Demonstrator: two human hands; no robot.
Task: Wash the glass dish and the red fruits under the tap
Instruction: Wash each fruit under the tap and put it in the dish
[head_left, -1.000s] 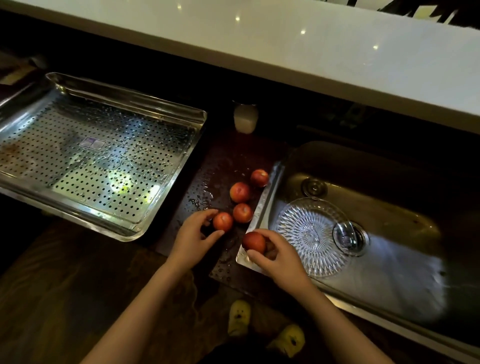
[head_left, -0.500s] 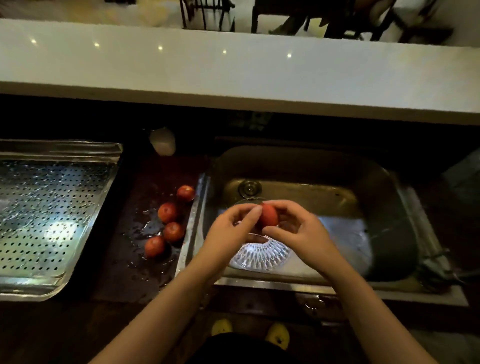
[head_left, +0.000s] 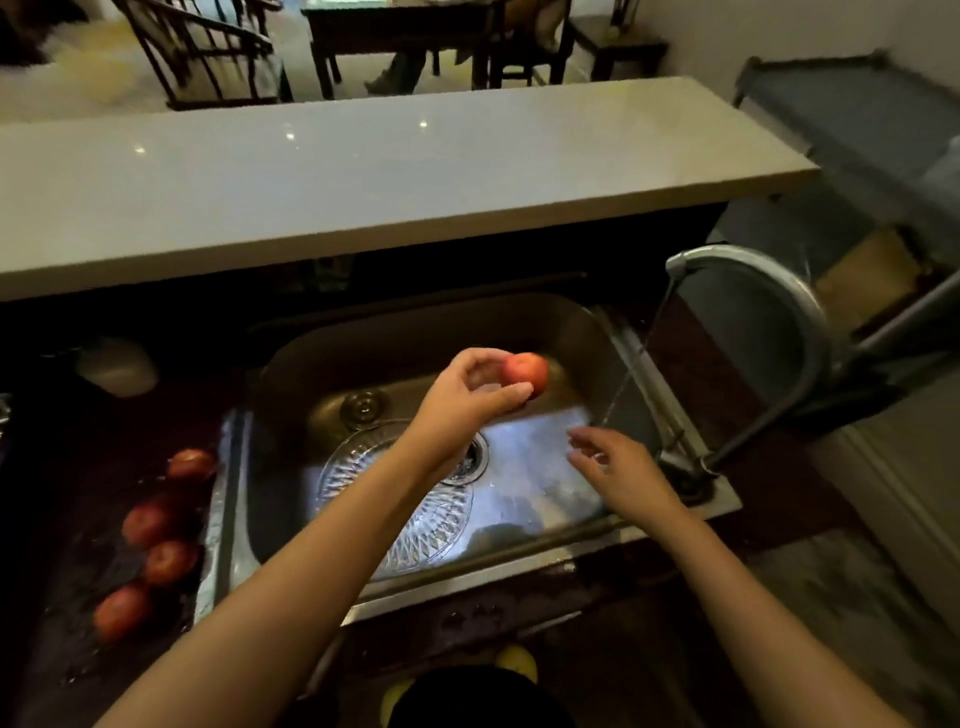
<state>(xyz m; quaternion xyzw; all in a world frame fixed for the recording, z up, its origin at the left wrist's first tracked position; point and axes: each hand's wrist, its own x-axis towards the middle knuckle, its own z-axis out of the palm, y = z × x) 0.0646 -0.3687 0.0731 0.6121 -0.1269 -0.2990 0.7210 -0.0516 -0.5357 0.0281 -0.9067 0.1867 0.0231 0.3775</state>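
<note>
My left hand (head_left: 467, 400) holds one red fruit (head_left: 525, 373) by the fingertips above the steel sink (head_left: 415, 332), left of the water stream. My right hand (head_left: 618, 470) is open, palm down, low over the sink's right side, just under the thin stream of water (head_left: 631, 371) that falls from the curved tap (head_left: 769, 280). The patterned glass dish (head_left: 436, 519) lies flat on the sink floor, partly hidden by my left forearm. Several more red fruits (head_left: 148, 522) lie on the wet dark counter left of the sink.
A drain (head_left: 470, 460) sits mid-sink beside the dish, with an overflow fitting (head_left: 363, 408) on the back wall. A white pot (head_left: 117, 366) stands on the counter at back left. A pale raised counter (head_left: 363, 171) runs behind the sink. Chairs and a table stand beyond it.
The fruit passed from both hands to my left hand alone and moved right toward the stream. My right hand let go and dropped to the right. The view swung right, showing the tap.
</note>
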